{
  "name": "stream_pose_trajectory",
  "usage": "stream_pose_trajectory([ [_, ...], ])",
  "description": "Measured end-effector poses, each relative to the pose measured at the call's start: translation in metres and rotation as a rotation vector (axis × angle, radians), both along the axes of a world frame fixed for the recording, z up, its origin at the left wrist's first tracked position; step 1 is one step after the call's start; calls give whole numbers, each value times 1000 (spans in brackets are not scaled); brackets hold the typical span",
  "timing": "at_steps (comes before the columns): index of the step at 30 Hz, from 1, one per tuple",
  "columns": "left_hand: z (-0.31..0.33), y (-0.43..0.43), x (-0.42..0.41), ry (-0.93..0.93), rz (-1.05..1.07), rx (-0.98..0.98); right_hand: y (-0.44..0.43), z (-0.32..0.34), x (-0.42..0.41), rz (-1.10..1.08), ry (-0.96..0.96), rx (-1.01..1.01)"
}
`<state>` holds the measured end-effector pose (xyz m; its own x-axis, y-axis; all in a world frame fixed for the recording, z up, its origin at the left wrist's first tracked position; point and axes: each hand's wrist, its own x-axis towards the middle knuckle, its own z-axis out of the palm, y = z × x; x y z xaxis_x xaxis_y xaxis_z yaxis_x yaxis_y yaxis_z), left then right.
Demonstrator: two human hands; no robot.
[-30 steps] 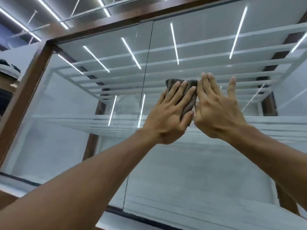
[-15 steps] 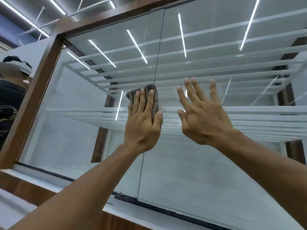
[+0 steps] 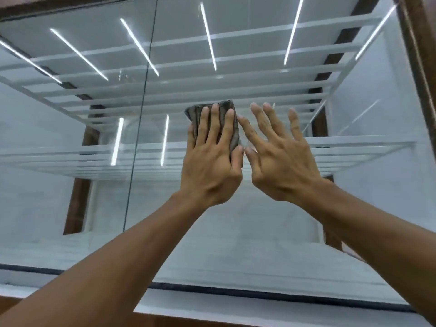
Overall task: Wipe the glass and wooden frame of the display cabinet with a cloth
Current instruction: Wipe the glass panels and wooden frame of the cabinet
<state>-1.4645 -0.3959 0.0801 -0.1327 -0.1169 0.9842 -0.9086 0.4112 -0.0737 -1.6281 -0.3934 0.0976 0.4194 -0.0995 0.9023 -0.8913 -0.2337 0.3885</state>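
Note:
A display cabinet with glass panes [image 3: 259,232] and a dark brown wooden frame [image 3: 420,55] fills the view. My left hand [image 3: 212,161] presses a folded grey cloth [image 3: 226,107] flat against the right pane, just right of the vertical seam [image 3: 139,138] between the two panes. Only the cloth's top and right edge show past my fingers. My right hand [image 3: 280,156] lies flat on the glass beside it, fingers spread, holding nothing, its index fingertip close to the cloth.
White shelves [image 3: 354,147] sit behind the glass, with bright strip lights reflected across it. A dark seal [image 3: 259,292] and a white ledge run along the bottom of the panes. The frame's right post stands at the far right.
My left hand and the cloth have slid right across the seam onto the right pane, back beside my right hand. The view has shifted right, so the left frame post is out of sight.

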Motion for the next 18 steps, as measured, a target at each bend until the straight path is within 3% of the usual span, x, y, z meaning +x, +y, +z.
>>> stream_pose_trajectory([
  [18, 35, 8, -239, -278, 17, -3, 28, -7, -224, -227, -232, -61],
])
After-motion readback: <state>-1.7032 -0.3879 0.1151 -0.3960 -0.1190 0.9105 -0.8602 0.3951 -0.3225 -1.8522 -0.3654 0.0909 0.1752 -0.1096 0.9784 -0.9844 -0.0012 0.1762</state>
